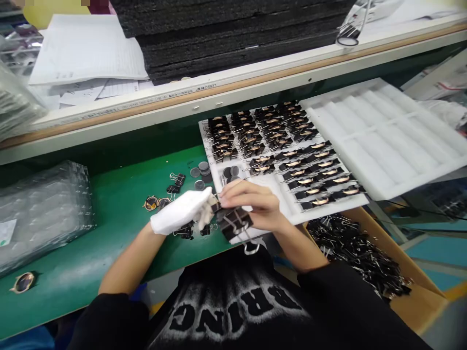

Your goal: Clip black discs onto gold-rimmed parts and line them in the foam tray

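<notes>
My left hand [185,210], in a white glove, is closed at the fingertips against my right hand; what it grips is mostly hidden. My bare right hand [252,200] pinches at the same spot, and a black binder clip [235,223] with wire handles juts out below its fingers. Loose binder clips [177,180] lie beside the glove, some partly under it. Gold-rimmed watch cases [150,203] rest left of the glove, one partly covered. Round dark discs [204,170] lie just beyond my hands.
A white foam tray [284,194] holds rows of clipped watch cases. Another white slotted tray [386,141] adjoins it. A cardboard box [419,301] of binder clips stands lower right. Clear plastic trays [44,214] and a single watch case [24,282] are left. A shelf edge [175,99] crosses behind.
</notes>
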Demonstrator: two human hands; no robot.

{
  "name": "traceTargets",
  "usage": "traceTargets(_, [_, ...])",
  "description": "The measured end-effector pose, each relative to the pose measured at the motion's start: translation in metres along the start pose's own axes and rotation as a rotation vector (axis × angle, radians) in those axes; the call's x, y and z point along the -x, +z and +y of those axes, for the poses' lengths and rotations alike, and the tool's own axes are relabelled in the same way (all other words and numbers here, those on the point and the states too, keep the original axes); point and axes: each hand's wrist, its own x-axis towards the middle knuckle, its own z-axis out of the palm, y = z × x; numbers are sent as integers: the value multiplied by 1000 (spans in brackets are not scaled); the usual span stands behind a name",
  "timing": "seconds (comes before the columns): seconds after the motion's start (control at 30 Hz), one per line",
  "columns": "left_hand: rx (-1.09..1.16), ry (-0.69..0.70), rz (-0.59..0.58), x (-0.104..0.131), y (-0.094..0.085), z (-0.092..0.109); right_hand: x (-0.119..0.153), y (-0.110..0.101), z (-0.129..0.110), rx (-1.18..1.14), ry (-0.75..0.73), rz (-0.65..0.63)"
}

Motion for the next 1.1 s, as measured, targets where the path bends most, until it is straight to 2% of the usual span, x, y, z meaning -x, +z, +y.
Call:
traceTargets(0.07, [39,-26,-21,0,-10,5,7,-30,-12,174,123,-33])
traceTargets(0.2, [4,12,103,5,-35,11,20,-93,-22,778,266,-218])
traceTargets(0.27, [-3,8,120,7,-42,11,28,-108,-13,1074,299,-318])
traceTargets(0.33, [-10,10,122,8,-44,11,38,-112,3,1233,314,-372])
traceTargets(0.47, [-10,11,118,8,-45,11,51,-108,32,1263,332,-336])
traceTargets(0.57, [6,9,113,8,-46,12,54,-107,41,1262,338,-314])
traceTargets(0.73, [1,18,127,11,-53,8,50,-103,33,1340,325,-310])
traceTargets(0.83, [-139,3,168,14,-59,5,42,-85,26,1327,272,-312])
traceTargets(0.93, [-412,-51,248,16,-67,3,33,-58,27,1368,180,-372])
traceTargets(1.0, [-575,-86,351,20,-76,-4,27,-42,32,1432,139,-425])
traceTargets(1.1, [-692,-137,535,32,-94,-28,23,-30,37,1478,81,-477])
